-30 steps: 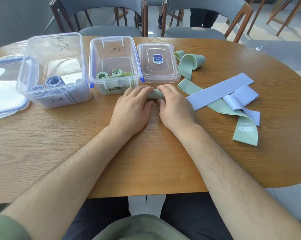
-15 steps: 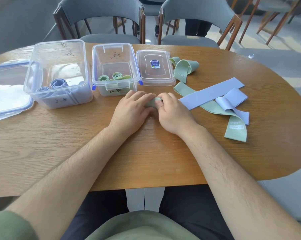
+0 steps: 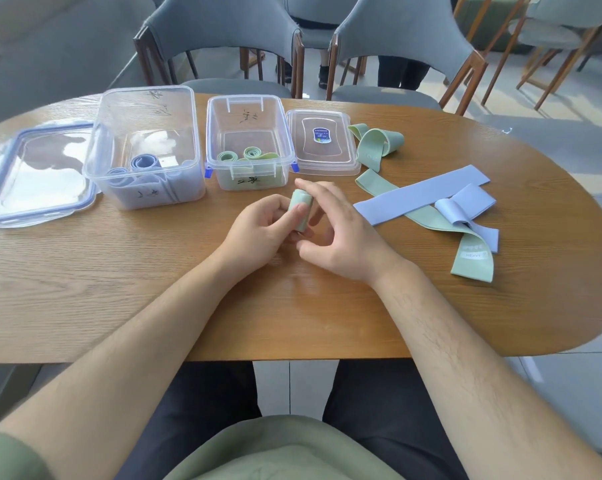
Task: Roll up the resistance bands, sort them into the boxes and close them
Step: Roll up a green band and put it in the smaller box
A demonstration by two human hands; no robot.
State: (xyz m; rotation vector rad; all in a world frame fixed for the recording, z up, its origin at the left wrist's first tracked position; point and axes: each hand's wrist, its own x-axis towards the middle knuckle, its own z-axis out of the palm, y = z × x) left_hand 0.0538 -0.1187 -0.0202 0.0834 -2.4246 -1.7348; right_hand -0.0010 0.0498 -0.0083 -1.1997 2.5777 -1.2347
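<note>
A rolled green band stands lifted above the table, held between both hands. My left hand grips its left side with curled fingers, and my right hand pinches it from the right. Behind them the small clear box holds rolled green bands, its lid lying beside it. The large clear box to the left holds purple bands, with its blue-rimmed lid further left. Loose purple bands and green bands lie to the right.
Another loose green band lies behind the small lid. The oval wooden table ends close to my body. Grey chairs stand along the far side, and a person's legs show behind them.
Both hands were pressing the green roll flat on the table; now they have lifted it and turned it upright between the fingers.
</note>
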